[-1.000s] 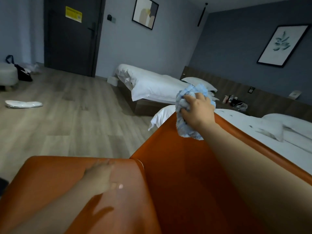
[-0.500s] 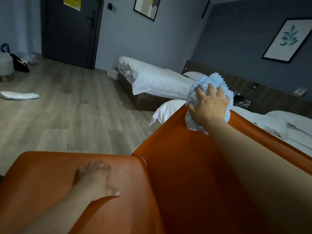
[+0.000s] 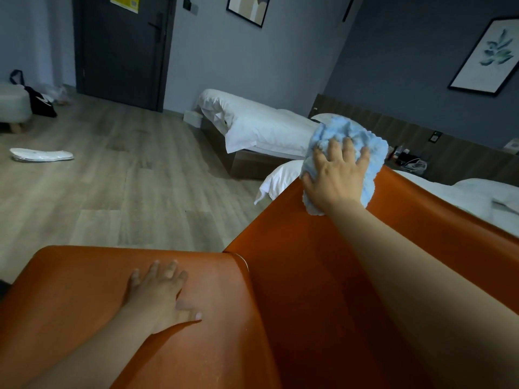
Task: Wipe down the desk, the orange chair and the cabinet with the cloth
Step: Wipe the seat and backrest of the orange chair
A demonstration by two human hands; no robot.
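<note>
The orange chair [image 3: 303, 290] fills the lower part of the head view, its backrest running up to the right. My right hand [image 3: 335, 176] presses a bunched light blue cloth [image 3: 365, 148] onto the backrest's top edge, fingers spread over the cloth. My left hand [image 3: 158, 293] rests flat on the chair's curved left side, fingers straight. The desk and the cabinet are out of view.
Two beds with white bedding [image 3: 261, 127] stand behind the chair, with a wooden headboard panel [image 3: 449, 153] and small items on a ledge. A white object [image 3: 42, 154] lies on the wood floor. At far left stand a round stool [image 3: 12, 103] and a black bag [image 3: 39, 101]. The dark door [image 3: 120, 49] is shut.
My right hand has slid the cloth to the right along the backrest's top edge, and its fingers have spread flatter. My left hand has shifted slightly right on the chair's side.
</note>
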